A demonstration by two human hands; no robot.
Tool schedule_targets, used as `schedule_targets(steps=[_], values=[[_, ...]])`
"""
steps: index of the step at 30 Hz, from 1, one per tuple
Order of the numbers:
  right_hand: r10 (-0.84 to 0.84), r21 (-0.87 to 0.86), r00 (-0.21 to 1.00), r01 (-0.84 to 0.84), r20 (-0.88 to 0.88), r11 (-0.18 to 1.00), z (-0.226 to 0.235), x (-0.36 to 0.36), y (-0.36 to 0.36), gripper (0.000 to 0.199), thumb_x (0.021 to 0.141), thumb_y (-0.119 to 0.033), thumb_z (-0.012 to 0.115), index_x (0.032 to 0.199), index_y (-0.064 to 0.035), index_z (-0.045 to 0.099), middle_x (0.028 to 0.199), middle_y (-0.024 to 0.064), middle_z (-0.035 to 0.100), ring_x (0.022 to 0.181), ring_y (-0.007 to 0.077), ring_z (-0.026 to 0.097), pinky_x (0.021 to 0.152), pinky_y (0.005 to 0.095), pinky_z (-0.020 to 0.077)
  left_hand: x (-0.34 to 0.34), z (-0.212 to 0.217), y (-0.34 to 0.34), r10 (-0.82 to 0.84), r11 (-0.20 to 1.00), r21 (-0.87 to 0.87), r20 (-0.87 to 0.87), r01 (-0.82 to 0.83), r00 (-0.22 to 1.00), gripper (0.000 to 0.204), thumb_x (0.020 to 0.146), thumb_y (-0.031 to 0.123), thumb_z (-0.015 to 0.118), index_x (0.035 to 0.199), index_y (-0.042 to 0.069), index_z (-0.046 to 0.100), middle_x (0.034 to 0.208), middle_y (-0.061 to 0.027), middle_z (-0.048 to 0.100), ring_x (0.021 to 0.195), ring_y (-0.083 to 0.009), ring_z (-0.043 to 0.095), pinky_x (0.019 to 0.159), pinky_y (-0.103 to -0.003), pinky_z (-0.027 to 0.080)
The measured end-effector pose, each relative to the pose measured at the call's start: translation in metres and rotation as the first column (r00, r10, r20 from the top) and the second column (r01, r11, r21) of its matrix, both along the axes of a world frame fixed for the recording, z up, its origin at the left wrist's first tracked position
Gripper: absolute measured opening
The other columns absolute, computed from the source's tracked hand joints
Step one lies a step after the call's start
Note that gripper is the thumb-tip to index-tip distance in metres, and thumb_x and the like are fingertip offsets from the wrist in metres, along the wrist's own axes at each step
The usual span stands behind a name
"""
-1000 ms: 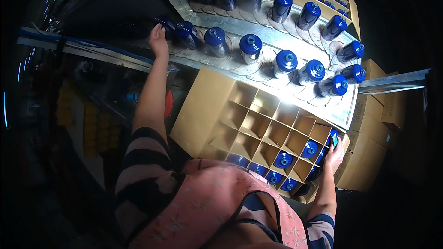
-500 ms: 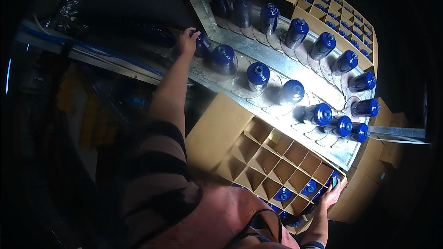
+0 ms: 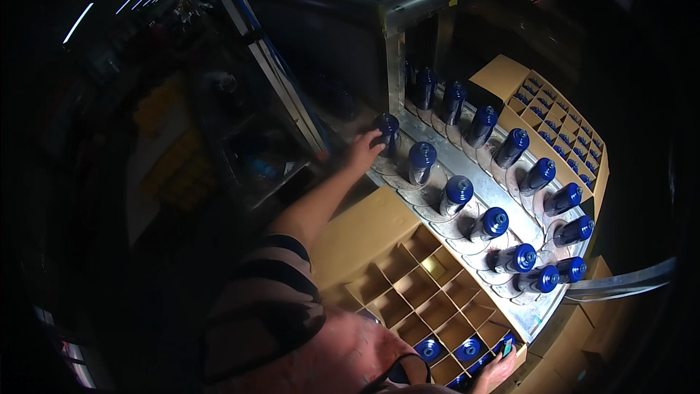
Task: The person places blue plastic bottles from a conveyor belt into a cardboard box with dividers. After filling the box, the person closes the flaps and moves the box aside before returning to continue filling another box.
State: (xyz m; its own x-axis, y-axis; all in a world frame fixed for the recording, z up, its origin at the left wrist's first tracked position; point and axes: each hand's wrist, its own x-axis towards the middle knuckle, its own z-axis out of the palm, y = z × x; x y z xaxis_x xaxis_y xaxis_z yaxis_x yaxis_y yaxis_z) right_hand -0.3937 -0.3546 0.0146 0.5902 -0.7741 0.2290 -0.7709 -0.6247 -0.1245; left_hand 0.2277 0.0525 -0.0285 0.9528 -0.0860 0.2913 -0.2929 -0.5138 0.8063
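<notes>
My left hand reaches across to the conveyor, its fingers curled against the side of a glossy blue bottle at the left end of the near row. The thumb is hidden. Beside it stands another blue bottle with a narrow neck. My right hand is closed at the near right corner of an open divided carton. A small dark thing with a teal patch shows at its fingers; its kind is unclear. Blue bottles sit in the carton's near cells, while several farther cells hold none.
The metal conveyor carries bottles in a curved line, each upright on a round plate. Behind it, another divided carton holds many bottles. A metal post stands at the far left, and a curved rail juts out right.
The view has turned, so the conveyor and cartons appear lower. My left hand stays with the end bottle, its fingers now lower on its side. My right hand remains at the carton's corner.
</notes>
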Motion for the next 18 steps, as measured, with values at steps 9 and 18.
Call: schedule_targets(steps=[9,18], values=[[0.004,0.02,0.998,-0.005,0.066,1.0,-0.001,0.004,0.0,0.043,0.077,-0.01,0.075,0.118,-0.0091,0.062,0.11,0.0102,0.067,0.099,0.0313,0.063,0.087,0.0401,0.0482,-0.219,-0.071,0.002,-0.168,0.973,0.073,-0.423,0.218,0.89,0.056,0.086,0.04,0.068,0.127,0.005,0.057,0.129,-0.0184,0.057,0.118,-0.0315,0.055,0.1,-0.041,0.043],[-0.084,0.368,0.797,-0.18,0.598,0.912,0.029,0.024,-0.026,0.022,0.083,-0.012,0.074,0.1,-0.0034,0.064,0.083,0.0002,0.061,0.076,0.01,0.052,0.074,0.0276,0.0457,-0.244,-0.022,-0.01,-0.196,0.861,0.296,-0.555,0.413,0.808,0.084,0.081,0.046,0.069,0.146,0.006,0.034,0.15,-0.0194,0.036,0.138,-0.0364,0.034,0.113,-0.042,0.03]])
